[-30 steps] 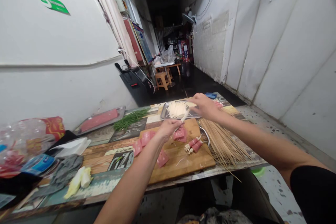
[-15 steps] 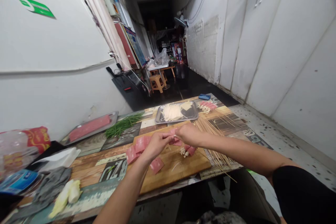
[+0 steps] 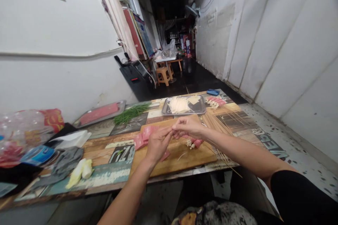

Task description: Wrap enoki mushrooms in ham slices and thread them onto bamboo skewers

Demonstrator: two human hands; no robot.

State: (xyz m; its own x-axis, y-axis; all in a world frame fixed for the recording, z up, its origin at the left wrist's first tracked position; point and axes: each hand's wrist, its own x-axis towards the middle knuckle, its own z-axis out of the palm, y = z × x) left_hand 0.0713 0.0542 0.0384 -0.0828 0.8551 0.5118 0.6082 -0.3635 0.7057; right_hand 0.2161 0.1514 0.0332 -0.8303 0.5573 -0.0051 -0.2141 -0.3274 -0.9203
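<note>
Over the wooden cutting board (image 3: 175, 160), my left hand (image 3: 159, 143) and my right hand (image 3: 188, 127) meet at the fingertips. Both are closed in a pinch, and whatever lies between the fingers is too small or hidden to name. Pink meat slices (image 3: 141, 140) lie on the board to the left, partly behind my left hand. Below my right hand rests a meat roll (image 3: 194, 143) with pale enoki ends sticking out. A bundle of wooden skewers (image 3: 215, 123) spreads over the table just right of the board.
Behind the board stands a metal tray (image 3: 182, 112) of enoki. Finished-looking meat rolls (image 3: 216, 101) and a blue object (image 3: 212, 92) lie at the far right. Green chives (image 3: 130, 113), a meat tray (image 3: 120, 107), a grey cloth (image 3: 64, 163) and cabbage pieces (image 3: 80, 172) are at left.
The view has shifted, so the table appears higher at left and slightly to the right. My right fingers have opened out a little from a tighter curl; both hands stay together over the board.
</note>
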